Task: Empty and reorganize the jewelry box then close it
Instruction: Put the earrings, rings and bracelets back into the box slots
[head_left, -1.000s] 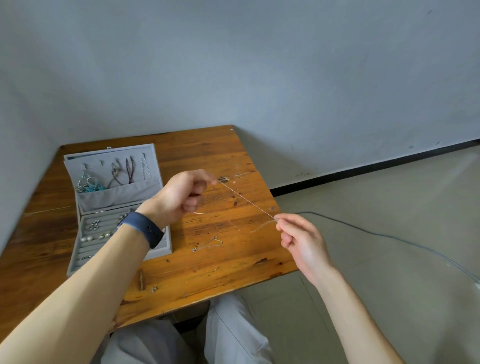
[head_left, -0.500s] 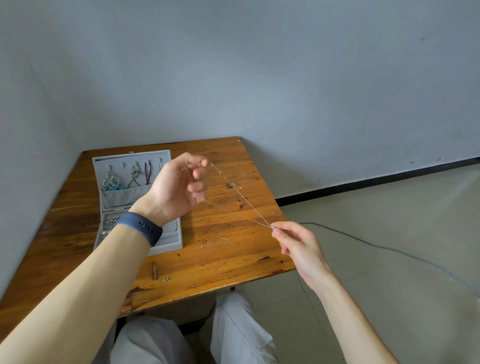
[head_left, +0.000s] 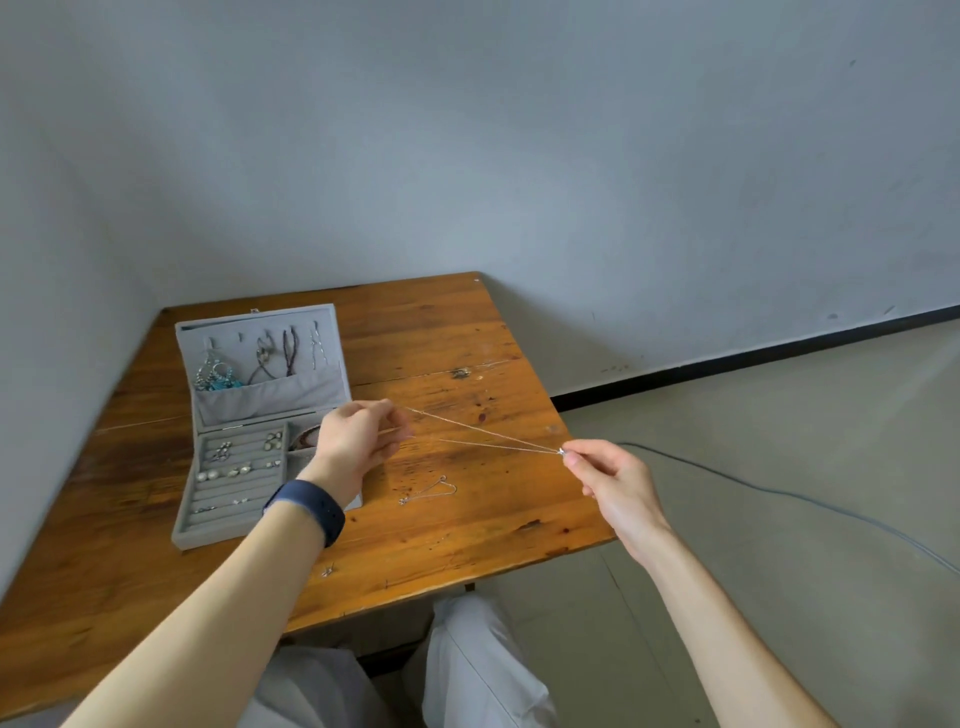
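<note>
At centre left of the frame, the open jewelry box (head_left: 208, 540) sat on the wooden worktop (head_left: 467, 530), and just right of it the left grip (head_left: 353, 447) curled round a thin silver chain (head_left: 483, 431), stretched taut to the right grip (head_left: 613, 483), which pinched its far end between thumb and forefinger.

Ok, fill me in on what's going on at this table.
A person seated at the wooden table holds a thin chain stretched between both hands: the left hand holds one side, the right hand pinches the other. The grey jewelry box lies open on the table's left side, with earrings in its tray and necklaces hanging in its lid, so it is not yet emptied. A second chain and a small loose piece lie on the tabletop.
</note>
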